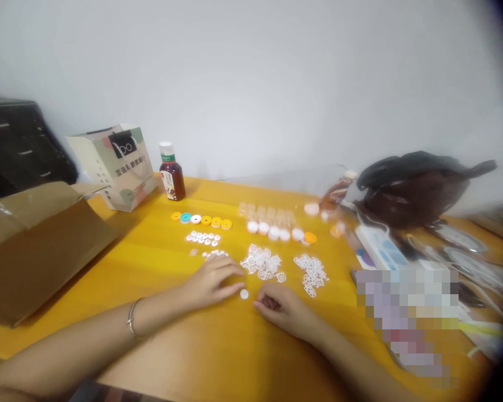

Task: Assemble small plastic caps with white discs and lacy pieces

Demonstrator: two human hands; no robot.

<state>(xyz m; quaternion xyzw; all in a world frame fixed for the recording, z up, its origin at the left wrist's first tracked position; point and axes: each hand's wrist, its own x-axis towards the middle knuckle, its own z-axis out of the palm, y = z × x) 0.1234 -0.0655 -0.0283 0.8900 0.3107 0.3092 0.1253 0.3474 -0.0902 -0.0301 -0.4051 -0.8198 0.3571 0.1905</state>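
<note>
The left hand [220, 279] spreads its fingers apart; the right hand [285, 308] curls its own, their grip impossible to tell. Between them, a flat, round white disc [244, 294] lies on the smooth yellow tabletop [209, 346]. Beyond sit loose heaps of lattice-like white pieces [262, 263].

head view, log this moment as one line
left hand: beside white disc | right hand: curled, contents unclear | white pieces: two piles beyond right hand | dark bottle: upright, back left
</note>
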